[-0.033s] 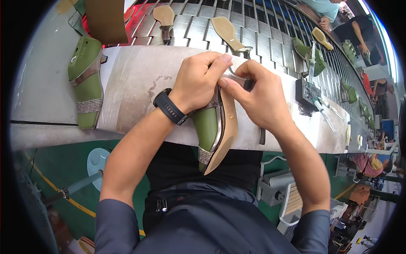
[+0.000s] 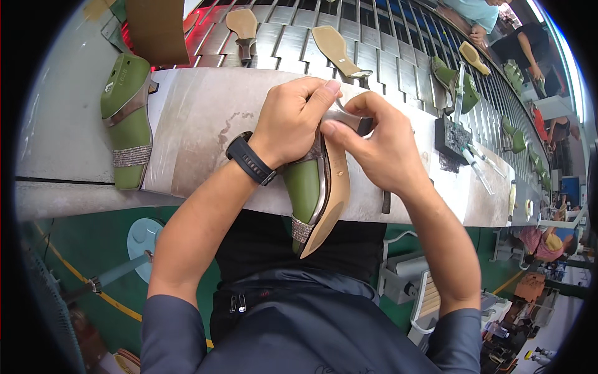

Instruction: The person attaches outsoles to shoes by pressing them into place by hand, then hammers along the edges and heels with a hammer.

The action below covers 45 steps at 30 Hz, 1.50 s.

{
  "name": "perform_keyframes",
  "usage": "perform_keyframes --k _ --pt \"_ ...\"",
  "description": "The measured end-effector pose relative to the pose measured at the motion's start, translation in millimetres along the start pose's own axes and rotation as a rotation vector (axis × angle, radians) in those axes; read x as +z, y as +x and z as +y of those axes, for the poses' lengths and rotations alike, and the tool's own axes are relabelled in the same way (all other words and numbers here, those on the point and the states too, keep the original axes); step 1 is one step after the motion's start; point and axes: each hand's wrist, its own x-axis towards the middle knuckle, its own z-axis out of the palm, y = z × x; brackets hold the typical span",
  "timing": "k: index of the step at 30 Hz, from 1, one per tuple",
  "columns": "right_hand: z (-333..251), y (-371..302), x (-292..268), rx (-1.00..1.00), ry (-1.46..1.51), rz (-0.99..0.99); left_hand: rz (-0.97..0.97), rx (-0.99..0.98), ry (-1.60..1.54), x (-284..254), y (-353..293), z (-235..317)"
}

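A sandal on a green shoe last (image 2: 303, 193) is tilted on its side at the workbench edge, its toe pointing toward me. Its tan sole (image 2: 335, 209) faces right, and a glittering strap crosses the toe. My left hand (image 2: 291, 121) is closed around the heel end, with the thumb over the top. At the sole's heel end, my right hand (image 2: 389, 146) pinches with its thumb against the waist. Its index finger curls by the dark heel (image 2: 365, 126). What lies under the fingertips is hidden.
Another sandal on a green last (image 2: 129, 140) stands at the left of the workbench (image 2: 199, 134). A black block (image 2: 453, 138) holds an upright syringe, with more syringes beside it. Beyond runs a slatted metal conveyor (image 2: 280, 40) carrying soles and lasted shoes. Other people are at the far right.
My right hand has shifted slightly, its thumb lower and the fingers a little off the heel, so more of the dark heel shows. My left hand and the sandal stay nearly still.
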Motion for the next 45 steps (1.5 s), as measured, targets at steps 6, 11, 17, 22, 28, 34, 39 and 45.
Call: perform_keyframes --k 6,11,17,22,28,34,39,45 --pt "5 -12 20 0.368 0.576 -0.243 0.029 0.016 0.028 -3 -3 4" --pt "2 -29 49 0.250 0.596 0.045 0.054 -0.025 -0.012 -3 -4 5" --pt "13 -31 41 0.490 0.821 -0.193 0.034 -0.034 0.067 -8 -2 -5" --pt "-5 -35 33 0.364 0.559 -0.219 0.070 0.031 0.046 -7 -3 1" --pt "-8 -45 45 0.393 0.683 -0.050 0.055 0.004 0.097 -11 -1 0" --pt "-16 -63 39 0.408 0.821 -0.142 0.050 -0.012 0.100 -14 -4 9" --pt "-20 -49 46 0.459 0.720 -0.024 0.053 -0.007 0.107 -16 -2 4" --pt "-32 -26 44 0.422 0.680 -0.049 0.167 0.043 -0.126 -32 -19 0"
